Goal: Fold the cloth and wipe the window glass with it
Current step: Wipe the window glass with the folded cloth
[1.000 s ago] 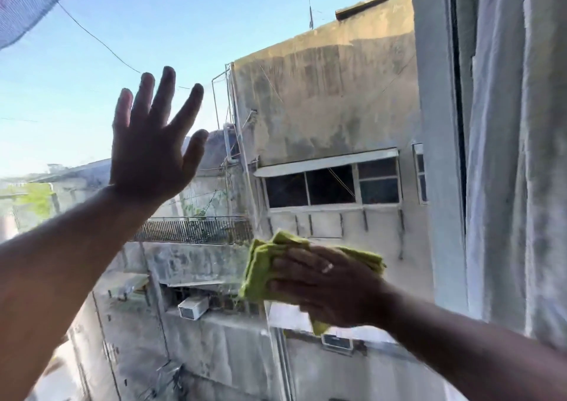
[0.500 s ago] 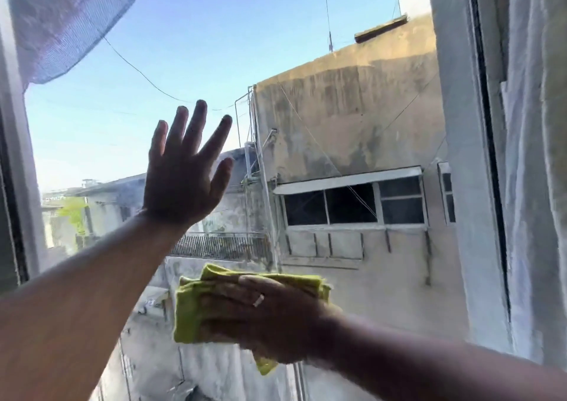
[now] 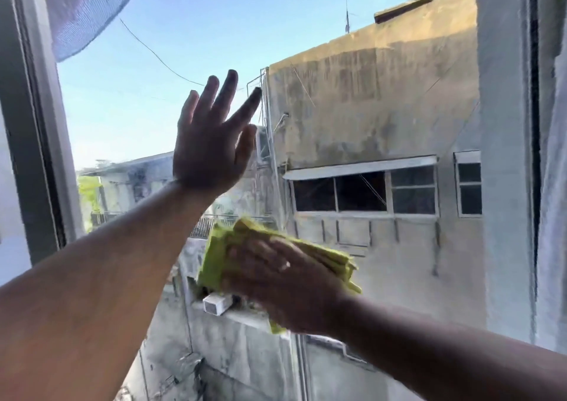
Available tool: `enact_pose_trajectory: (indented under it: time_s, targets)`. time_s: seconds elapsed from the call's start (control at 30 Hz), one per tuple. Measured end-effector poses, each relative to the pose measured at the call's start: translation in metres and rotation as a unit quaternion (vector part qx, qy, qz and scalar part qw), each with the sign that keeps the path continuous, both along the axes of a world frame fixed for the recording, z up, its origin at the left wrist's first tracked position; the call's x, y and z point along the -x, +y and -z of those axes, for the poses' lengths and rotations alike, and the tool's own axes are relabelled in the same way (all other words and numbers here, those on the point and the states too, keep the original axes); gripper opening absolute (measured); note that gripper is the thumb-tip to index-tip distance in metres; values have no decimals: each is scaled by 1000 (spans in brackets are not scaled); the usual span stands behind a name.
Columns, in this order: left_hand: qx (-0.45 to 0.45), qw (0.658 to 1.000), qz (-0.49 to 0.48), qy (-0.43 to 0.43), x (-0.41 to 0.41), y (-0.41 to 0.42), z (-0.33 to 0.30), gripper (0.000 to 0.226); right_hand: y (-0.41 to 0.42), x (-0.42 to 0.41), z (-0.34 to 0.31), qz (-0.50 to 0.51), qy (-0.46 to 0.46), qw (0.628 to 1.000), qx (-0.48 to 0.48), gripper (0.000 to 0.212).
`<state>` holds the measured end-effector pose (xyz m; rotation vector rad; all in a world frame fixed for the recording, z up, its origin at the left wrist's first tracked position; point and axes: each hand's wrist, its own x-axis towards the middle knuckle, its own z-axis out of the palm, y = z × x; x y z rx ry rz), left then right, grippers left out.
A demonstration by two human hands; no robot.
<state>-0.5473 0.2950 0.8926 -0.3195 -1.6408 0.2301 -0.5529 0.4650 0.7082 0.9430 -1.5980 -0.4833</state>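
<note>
Cloth: the yellow-green cloth is folded into a thick pad. It sits low in the middle of the window, flat on the glass, under the right hand.
Right hand: the right hand lies flat on top of the cloth with its fingers stretched out and pointing left. It presses the cloth on the glass and does not curl around it. It looks a bit blurry (there is a ring on one finger).
Left hand: the left hand is wide open, fingers spread and pointing up. It holds nothing. It is above the cloth and a little to the left. I cannot tell for sure if the palm touches the glass.
Window glass: the window glass is see-through and fills most of the view.
Window frame: a dark window frame stands at the left edge.
Curtain: a white curtain hangs at the right edge.
Net: a thin net hangs in the top left corner.
Outside: an old stained building with dark windows stands beyond the glass. Blue sky is above it.
</note>
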Motion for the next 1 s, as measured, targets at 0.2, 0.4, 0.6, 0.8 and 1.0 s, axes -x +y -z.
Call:
enact_pose_trajectory:
  time_s: [0.2,0.4,0.6,0.8,1.0]
  targets:
    - [-6,1000,-5,0,0,4,4,53,165,25,-64,92,3,986,141,57]
    - [-2,1000,-1,12,0,5,5,53,71,13,-58,46,4,926,375,72]
    - [1,1000,2,11,1,4,5,56,97,7,-11,20,-21,1000,-7,52]
    - [0,1000,-1,18,2,5,3,53,158,9,-134,135,-22,881,452,65]
    - [-2,1000,19,1,-1,1,3,52,66,9,-59,46,3,994,103,83]
